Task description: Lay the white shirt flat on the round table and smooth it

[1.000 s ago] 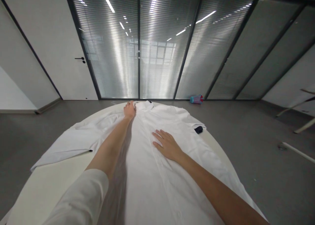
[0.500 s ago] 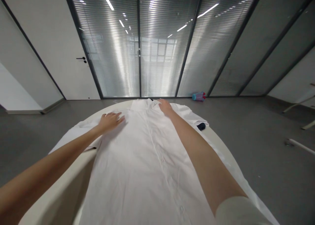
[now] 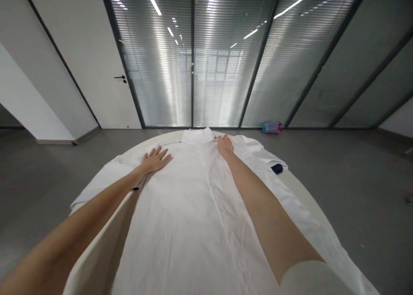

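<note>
Moved up to the collar (image 3: 197, 135) of the white shirt (image 3: 193, 226) is the right hand (image 3: 225, 145), the left hand (image 3: 156, 160) drawn back to 11 o'clock. Fingers (image 3: 164, 156) are spread open, gripping nothing; the shirt is laid across the desk (image 3: 300, 185).

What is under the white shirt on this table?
The white shirt lies on a pale round table, visible past its edges. Anything beneath the cloth is covered and unseen.

Bare left hand (image 3: 157, 159) and right hand (image 3: 225, 145), white sleeve (image 3: 311, 277).
</note>
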`<act>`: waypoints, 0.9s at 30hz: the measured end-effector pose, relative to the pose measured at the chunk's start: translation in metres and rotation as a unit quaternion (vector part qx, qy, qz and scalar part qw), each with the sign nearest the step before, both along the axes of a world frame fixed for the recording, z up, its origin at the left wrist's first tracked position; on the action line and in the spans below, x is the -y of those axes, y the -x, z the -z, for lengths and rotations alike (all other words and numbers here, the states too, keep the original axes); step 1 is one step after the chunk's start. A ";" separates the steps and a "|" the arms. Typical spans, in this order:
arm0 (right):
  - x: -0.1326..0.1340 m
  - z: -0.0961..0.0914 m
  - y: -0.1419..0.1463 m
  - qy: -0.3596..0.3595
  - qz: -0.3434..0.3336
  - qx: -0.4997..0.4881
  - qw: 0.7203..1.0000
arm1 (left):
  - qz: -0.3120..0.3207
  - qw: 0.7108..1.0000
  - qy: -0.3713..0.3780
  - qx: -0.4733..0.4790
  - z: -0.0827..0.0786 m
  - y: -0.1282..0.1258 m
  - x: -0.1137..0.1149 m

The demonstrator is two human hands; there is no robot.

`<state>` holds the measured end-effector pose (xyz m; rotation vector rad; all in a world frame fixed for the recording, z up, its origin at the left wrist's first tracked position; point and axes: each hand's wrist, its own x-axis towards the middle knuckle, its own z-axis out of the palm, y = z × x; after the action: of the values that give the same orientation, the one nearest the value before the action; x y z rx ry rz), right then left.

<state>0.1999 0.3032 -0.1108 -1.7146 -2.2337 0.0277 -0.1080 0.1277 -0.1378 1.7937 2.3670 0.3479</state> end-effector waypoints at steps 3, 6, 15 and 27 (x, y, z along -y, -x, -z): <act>0.004 0.000 0.001 0.010 -0.003 -0.003 1.000 | -0.049 0.997 -0.043 0.033 -0.003 0.009 -0.007; 0.015 -0.002 -0.005 0.021 -0.045 0.000 0.999 | -0.112 0.990 -0.079 0.026 -0.012 0.028 -0.006; 0.069 0.034 -0.044 0.083 -0.140 0.080 0.983 | -0.054 0.996 -0.041 0.057 -0.015 0.084 0.024; 0.057 0.035 -0.034 0.080 -0.101 0.099 0.987 | -0.101 0.961 -0.208 -0.153 -0.010 0.054 0.010</act>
<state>0.2336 0.2465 -0.1454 -1.6226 -2.6107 0.0910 -0.1623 0.1175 -0.1275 1.8889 2.8803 0.6860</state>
